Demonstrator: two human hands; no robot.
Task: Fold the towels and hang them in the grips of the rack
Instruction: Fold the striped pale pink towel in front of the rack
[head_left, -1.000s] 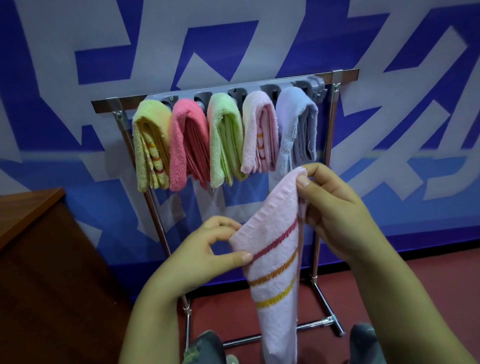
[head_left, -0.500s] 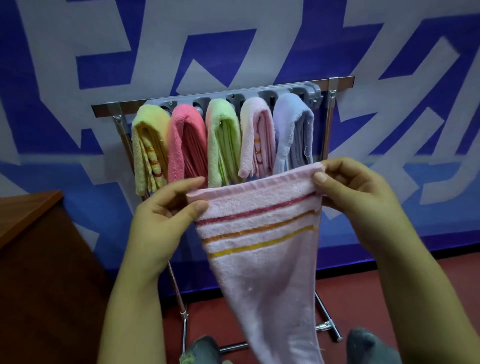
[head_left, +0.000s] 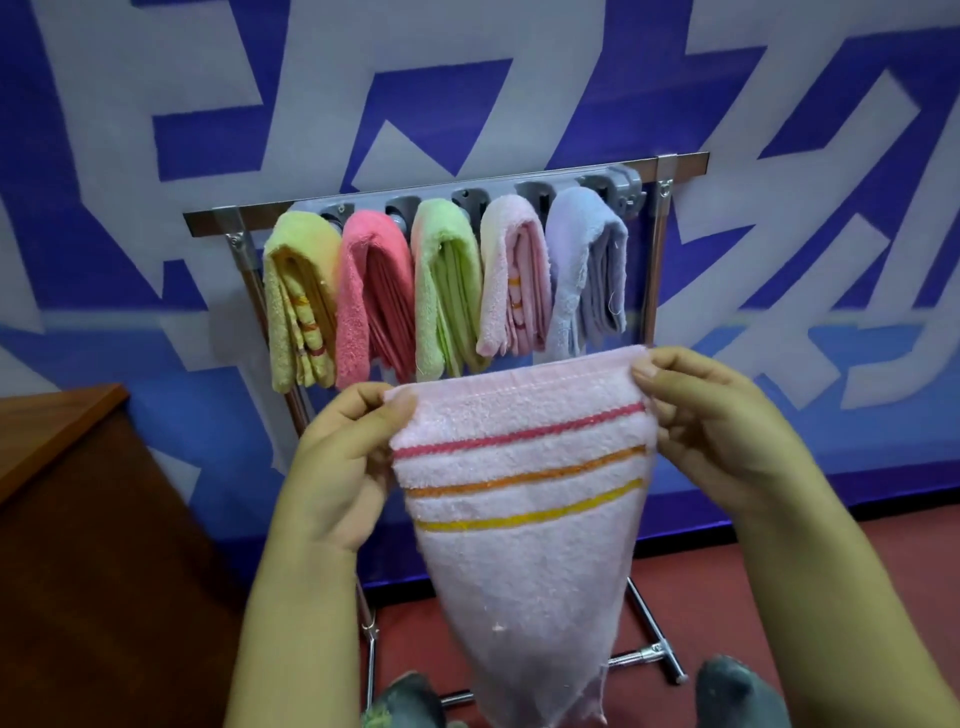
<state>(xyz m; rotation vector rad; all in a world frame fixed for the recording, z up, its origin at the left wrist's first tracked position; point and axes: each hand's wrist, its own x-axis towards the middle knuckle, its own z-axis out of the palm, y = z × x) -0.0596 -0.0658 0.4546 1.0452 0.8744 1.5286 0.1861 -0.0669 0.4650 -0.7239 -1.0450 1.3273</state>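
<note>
I have the pale pink striped towel stretched out in front of me, held by its top edge. My left hand pinches the top left corner between thumb and curled fingers, and my right hand pinches the top right corner the same way, thumb on the near face. The top hem runs almost level, a little higher on the right. Three stripes cross the cloth below the hem: red, then orange, then yellow. Under them the towel narrows to a ragged point that hangs down between my knees.

Behind the towel stands the rack, a metal frame with a grey strip of grips along its top bar. Five folded towels hang from it side by side, each touching its neighbour: a yellow towel at the left, then a coral towel, a green towel, a light pink towel and a lavender towel at the right. One grey grip at the right end of the strip holds nothing. The top hem in my hands sits just below the hanging ends of the light pink and lavender towels and hides the rack's lower middle.

The rack's feet rest on a red floor, against a wall painted with blue and white shapes. A brown wooden bench shows at the left edge, well apart from the towel I hold.
</note>
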